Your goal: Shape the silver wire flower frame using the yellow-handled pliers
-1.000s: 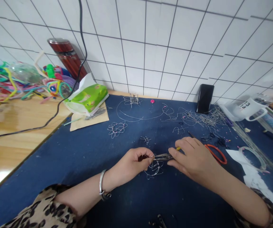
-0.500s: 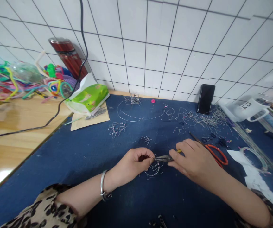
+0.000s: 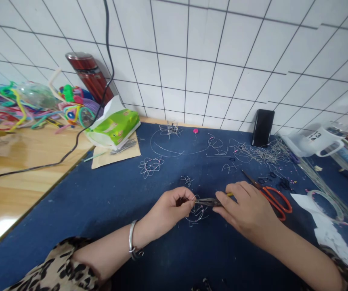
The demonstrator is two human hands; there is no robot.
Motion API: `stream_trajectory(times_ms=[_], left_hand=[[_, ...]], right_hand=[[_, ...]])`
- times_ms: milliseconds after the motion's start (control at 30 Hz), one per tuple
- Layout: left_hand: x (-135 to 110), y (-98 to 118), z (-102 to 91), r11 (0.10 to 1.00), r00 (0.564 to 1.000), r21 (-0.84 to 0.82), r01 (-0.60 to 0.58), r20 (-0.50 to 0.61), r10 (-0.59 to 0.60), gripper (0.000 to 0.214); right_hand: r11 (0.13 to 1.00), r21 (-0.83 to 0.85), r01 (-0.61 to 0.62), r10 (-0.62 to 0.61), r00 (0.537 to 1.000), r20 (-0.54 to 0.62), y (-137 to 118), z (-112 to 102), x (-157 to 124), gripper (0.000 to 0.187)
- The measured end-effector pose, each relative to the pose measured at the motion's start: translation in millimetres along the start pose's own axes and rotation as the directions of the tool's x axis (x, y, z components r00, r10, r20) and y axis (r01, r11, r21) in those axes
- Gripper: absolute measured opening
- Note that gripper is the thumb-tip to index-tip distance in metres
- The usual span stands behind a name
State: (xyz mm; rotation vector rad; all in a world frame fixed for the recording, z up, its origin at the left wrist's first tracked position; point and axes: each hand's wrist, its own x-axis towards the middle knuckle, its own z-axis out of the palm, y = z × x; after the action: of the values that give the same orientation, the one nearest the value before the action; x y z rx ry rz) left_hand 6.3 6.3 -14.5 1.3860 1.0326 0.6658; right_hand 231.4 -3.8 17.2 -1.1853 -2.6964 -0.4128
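A white tiled wall point(image 3: 174, 72) stands behind the desk point(image 3: 101, 206), which is blue through the middle and bare wood at the left. A black cord point(image 3: 77, 139) hangs before the wall and trails over the wood. A pile of coloured stems point(image 3: 16, 103) lies at the far left. Over the blue part, the person's right hand point(image 3: 251, 206) has its fingers curled around the pliers, while the left hand point(image 3: 166, 212) pinches a bit of the wire piece between thumb and forefinger, a silver bracelet on its wrist. A red bottle point(image 3: 91, 76) leans by the wall; in front of it a green tissue pack point(image 3: 116, 125) rests on brown paper point(image 3: 101, 159). Toward the right are a white mug point(image 3: 310, 145), a tangled wire heap point(image 3: 260, 153) and a dark phone point(image 3: 263, 127) propped against the tiles. Orange-handled scissors point(image 3: 261, 187) lie just beside the right hand. The pliers point(image 3: 212, 201) point at the left fingertips; whether their jaws bite the wire is too small to tell. The wire piece point(image 3: 202, 212), all thin loops with tiny beads, hangs at those fingertips, under the pliers' tips. Farther left lies a wire flower point(image 3: 149, 167), and near the wall a pink disc point(image 3: 195, 131).
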Motion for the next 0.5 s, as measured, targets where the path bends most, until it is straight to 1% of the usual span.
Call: stream_trajectory(times_ms=[133, 300, 500], left_hand=[[-0.9, -0.8, 0.3, 1.000, 1.000, -0.004, -0.017, -0.008, 0.017, 0.010], [-0.8, 0.6, 0.5, 0.999, 0.999, 0.018, -0.030, -0.033, 0.030, 0.009], [-1.0, -0.5, 0.4, 0.999, 0.999, 0.030, -0.038, -0.038, 0.039, 0.009]], right_hand=[[0.999, -0.028, 0.017, -0.019, 0.999, -0.051, -0.9, 3.2, -3.1, 0.028], [0.999, -0.041, 0.019, -0.021, 0.998, -0.065, -2.3, 5.6, -4.5, 0.028], [0.999, -0.026, 0.032, -0.034, 0.996, -0.077, -2.9, 4.9, -4.0, 0.028]])
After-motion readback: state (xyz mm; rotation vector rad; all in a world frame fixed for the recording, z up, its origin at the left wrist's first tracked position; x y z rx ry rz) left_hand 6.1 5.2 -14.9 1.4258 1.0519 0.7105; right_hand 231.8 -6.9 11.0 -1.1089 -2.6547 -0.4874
